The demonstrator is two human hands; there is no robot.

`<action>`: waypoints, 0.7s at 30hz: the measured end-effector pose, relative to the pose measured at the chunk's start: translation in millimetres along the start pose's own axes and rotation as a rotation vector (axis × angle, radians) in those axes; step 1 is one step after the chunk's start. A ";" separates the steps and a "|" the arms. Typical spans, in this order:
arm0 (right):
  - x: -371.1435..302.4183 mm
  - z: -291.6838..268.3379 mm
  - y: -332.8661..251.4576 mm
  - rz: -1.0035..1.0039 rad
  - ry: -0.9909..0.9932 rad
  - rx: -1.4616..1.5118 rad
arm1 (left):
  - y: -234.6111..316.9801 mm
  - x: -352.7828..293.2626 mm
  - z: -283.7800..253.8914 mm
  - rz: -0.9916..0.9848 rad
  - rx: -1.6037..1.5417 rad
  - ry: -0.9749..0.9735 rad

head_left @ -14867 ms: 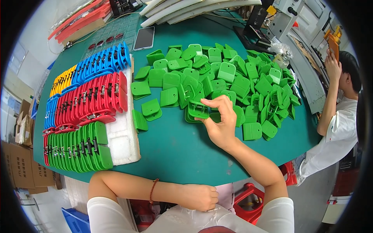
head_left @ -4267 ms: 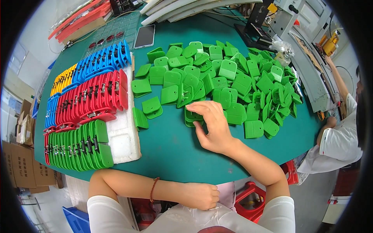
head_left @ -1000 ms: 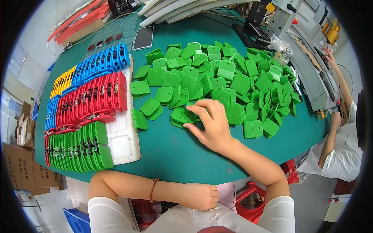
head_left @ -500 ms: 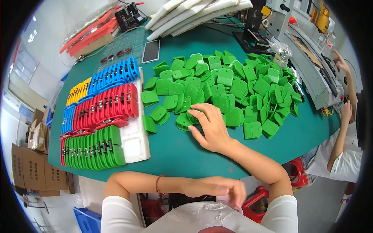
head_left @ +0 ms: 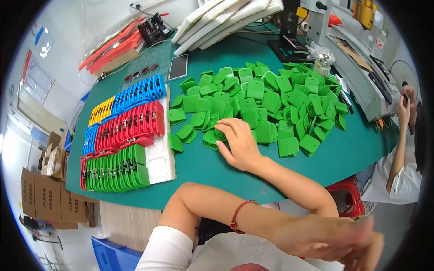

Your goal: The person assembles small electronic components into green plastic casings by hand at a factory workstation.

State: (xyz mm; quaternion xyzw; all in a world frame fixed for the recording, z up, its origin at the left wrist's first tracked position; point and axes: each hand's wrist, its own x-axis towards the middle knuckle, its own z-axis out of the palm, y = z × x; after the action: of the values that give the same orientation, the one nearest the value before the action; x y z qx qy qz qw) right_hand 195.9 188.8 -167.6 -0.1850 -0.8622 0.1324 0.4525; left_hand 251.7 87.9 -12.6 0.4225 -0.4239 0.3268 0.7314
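My right hand [head_left: 240, 145] rests palm-down at the near edge of a heap of flat green plastic pieces [head_left: 255, 89], each with rounded corners and a small hole. Its fingers are spread and hold nothing; the fingertips touch or nearly touch a few loose green pieces [head_left: 210, 138]. My left arm, with a red braided bracelet [head_left: 236, 217], reaches across my body to the lower right. There my left hand [head_left: 337, 239] is smeared by motion, and its fingers cannot be read. Left of the heap, a white foam tray [head_left: 162, 168] carries rows of blue, yellow, red and green clips [head_left: 115, 169] with metal springs.
Behind the heap lie a phone [head_left: 178, 67] and stacked white foam sheets [head_left: 226, 22]. A black-based stand [head_left: 289, 49] and a grey machine [head_left: 361, 72] occupy the far right, where a co-worker's hand [head_left: 403, 106] shows. Cardboard boxes [head_left: 49, 196] stand left of the green tabletop [head_left: 203, 176].
My left hand has swung from in front of my body to the lower right. My right hand stays beside the same green pieces. The whole view has shifted slightly.
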 end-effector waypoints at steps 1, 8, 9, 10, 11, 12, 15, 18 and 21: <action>0.0 -0.5 -1.6 -0.002 0.000 -0.003 | -0.5 -4.8 1.5 -0.005 0.031 0.038; -9.5 -5.2 1.3 0.021 0.014 0.010 | 4.3 -26.3 -4.4 -0.233 0.047 0.106; -10.3 -5.7 3.5 0.032 0.029 -0.004 | 1.9 -26.0 -5.4 -0.099 0.115 0.171; -5.6 -0.6 0.1 0.012 0.024 0.023 | 2.0 -26.2 -1.4 -0.111 0.127 0.178; -1.4 3.8 -3.4 -0.009 0.017 0.050 | 1.4 -25.1 3.4 -0.156 0.073 0.189; 1.8 7.6 -6.9 -0.018 0.018 0.067 | 0.2 -23.1 9.0 -0.199 0.022 0.202; -7.0 -5.4 3.6 0.024 0.014 0.001 | -15.3 -9.1 17.2 -0.318 -0.203 0.167; -1.3 4.0 -1.4 -0.006 0.047 0.017 | -23.2 0.3 27.7 -0.437 -0.332 0.171; -3.3 0.9 -2.5 0.008 0.026 0.019 | -34.9 6.8 31.6 -0.556 -0.493 0.148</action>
State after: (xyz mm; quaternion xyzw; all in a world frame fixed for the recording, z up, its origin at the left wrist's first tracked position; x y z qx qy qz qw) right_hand 196.4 185.1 -169.5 -0.1860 -0.8542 0.1399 0.4650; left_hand 272.9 45.5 -9.4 0.3077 -0.3051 0.0338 0.9006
